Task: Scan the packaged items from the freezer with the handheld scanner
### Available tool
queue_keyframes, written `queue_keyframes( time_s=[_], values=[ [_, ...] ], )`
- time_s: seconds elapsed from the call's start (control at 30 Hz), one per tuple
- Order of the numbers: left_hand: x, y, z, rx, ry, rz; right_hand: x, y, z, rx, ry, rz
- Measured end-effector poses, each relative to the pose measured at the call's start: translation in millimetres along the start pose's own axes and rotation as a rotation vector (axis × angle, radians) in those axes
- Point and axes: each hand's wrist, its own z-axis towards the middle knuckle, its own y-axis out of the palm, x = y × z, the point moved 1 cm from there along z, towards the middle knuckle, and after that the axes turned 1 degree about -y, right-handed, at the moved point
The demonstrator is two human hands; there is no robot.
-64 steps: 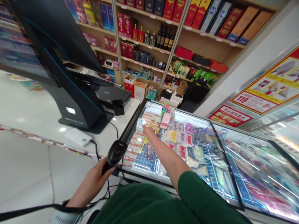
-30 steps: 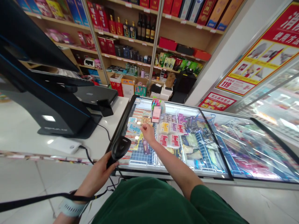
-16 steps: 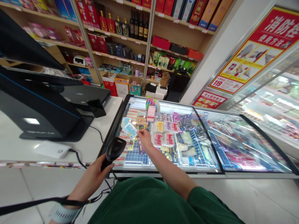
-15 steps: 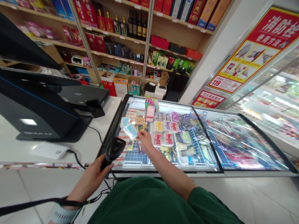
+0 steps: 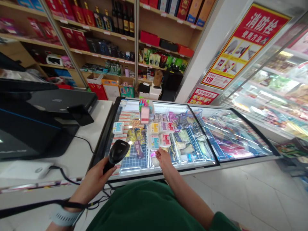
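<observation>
My left hand (image 5: 97, 176) is closed round the handle of a black barcode scanner (image 5: 118, 150), whose head is over the chest freezer's left part. My right hand (image 5: 164, 158) is just below a blue-labelled plastic pack (image 5: 154, 142), its fingers loosely curled, with nothing visible between them. That pack is in a group on the freezer's glass top with a red-labelled pack (image 5: 165, 140), a yellow-labelled pack (image 5: 154, 127) and others with purple and red labels. Another blue-labelled pack (image 5: 118, 127) lies apart at the left. Behind the group stands a container with bright-coloured items (image 5: 144, 102), partly blurred out.
The glass-topped freezer (image 5: 204, 166) runs to the right, with wire baskets of goods under the glass. At the left, a white counter (image 5: 96, 128) carries a black till (image 5: 26, 128) and a white box (image 5: 26, 170). A cable trails by my left arm. Stocked shelves (image 5: 101, 29) stand behind.
My right hand has moved right with a blue-labelled pack, set it in the group and let go. My left hand still holds the scanner. The view has shifted right.
</observation>
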Motion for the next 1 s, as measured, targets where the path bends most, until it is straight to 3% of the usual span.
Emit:
queue_keyframes(
  time_s=[0.3,0.37,0.5,0.63,0.87,1.0],
  values=[
    [0.2,0.3,-4.1,-0.031,0.002,-0.018,9.6,-2.1,2.2,0.076,0.047,-0.05],
    [-1.9,0.1,-7.2,-0.012,-0.01,-0.037,18.1,-5.1,-5.3,0.03,0.059,-0.111],
    [-6.6,-2.0,-14.6,0.036,-0.04,-0.076,37.3,4.8,-18.8,-0.184,0.026,-0.338],
    [-15.8,-5.4,-25.9,0.067,-0.061,-0.1,51.2,45.7,-16.4,-0.291,-0.005,-0.472],
    [-34.1,-18.2,-55.8,0.131,-0.144,-0.156,68.4,153.2,16.2,-0.378,-0.119,-0.648],
    [-46.8,-27.1,-72.1,0.191,-0.207,-0.151,72.8,201.3,30.9,-0.396,-0.185,-0.766]
  ],
)
